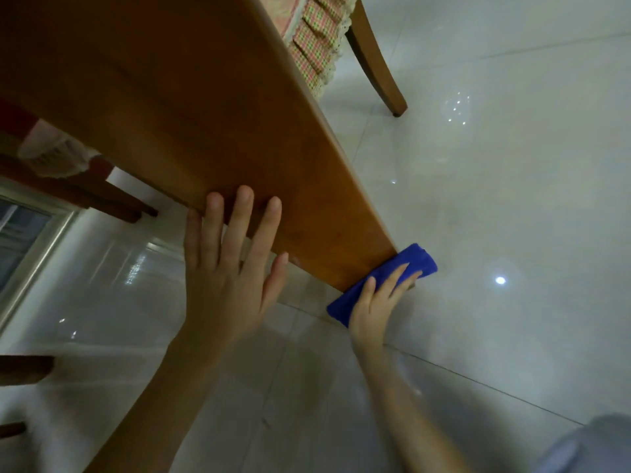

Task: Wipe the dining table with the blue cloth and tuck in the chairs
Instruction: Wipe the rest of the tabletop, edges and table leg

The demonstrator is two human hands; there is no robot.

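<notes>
1. Head view: the right hand (374,303) lays its fingers (397,276) spread and flat on the blue cloth (421,259); they press it onto the table's near corner, likely to wipe the edge.
2. The left hand (225,285), fingers spread, rests flat on the table (170,97); probably bracing.
3. A cushioned chair (372,52) stands at the table's long side; whether it is fully tucked in cannot be told.

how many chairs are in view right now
2 for sure: a chair with a checked cushion top right beside the table, and a chair with a red and white cover at its left. Dark wood pieces at the lower left may be a third.
</notes>
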